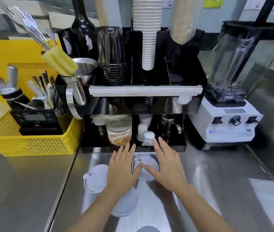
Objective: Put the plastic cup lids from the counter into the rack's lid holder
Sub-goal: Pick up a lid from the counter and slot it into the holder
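Note:
Several white plastic lids lie on the steel counter in front of the black rack (pixel 193 77). One lid (pixel 149 164) sits between my hands, with both thumbs touching it. My left hand (pixel 122 168) is flat, fingers spread, on its left side. My right hand (pixel 165 164) is spread on its right side. A second lid (pixel 95 178) lies left of my left wrist. A third lid (pixel 126 205) lies under my left forearm, partly hidden. The rack's upper compartments hold stacked clear cups (pixel 112 52) and white cups (pixel 147 30).
A yellow basket (pixel 32 143) with a scale and utensils stands on the left. A white blender (pixel 228 121) stands on the right. A printed jar (pixel 119 131) and small white bottles (pixel 147 138) sit in the rack's lower shelf, just beyond my fingertips.

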Tool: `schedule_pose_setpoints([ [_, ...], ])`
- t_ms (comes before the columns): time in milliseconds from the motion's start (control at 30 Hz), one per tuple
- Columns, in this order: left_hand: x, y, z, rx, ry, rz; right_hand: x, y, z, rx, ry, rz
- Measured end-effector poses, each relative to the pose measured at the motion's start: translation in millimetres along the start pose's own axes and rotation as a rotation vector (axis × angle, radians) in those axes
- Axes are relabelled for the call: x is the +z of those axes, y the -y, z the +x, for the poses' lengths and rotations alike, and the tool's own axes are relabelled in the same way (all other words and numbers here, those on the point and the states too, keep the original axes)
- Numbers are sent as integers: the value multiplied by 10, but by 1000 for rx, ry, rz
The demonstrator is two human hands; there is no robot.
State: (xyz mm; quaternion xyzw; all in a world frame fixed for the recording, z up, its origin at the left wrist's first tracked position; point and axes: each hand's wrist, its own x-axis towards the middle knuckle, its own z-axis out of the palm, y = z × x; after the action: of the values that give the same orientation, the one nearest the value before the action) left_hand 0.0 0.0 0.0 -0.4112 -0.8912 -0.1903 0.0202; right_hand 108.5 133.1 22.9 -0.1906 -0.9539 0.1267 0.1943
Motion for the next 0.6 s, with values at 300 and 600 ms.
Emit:
schedule_pose_setpoints([
  [300,259,89,-95,27,275,-128,489,-141,-140,111,347,174],
  [600,213,-1,-127,-23,306,-219,510,-120,-147,203,257,244],
])
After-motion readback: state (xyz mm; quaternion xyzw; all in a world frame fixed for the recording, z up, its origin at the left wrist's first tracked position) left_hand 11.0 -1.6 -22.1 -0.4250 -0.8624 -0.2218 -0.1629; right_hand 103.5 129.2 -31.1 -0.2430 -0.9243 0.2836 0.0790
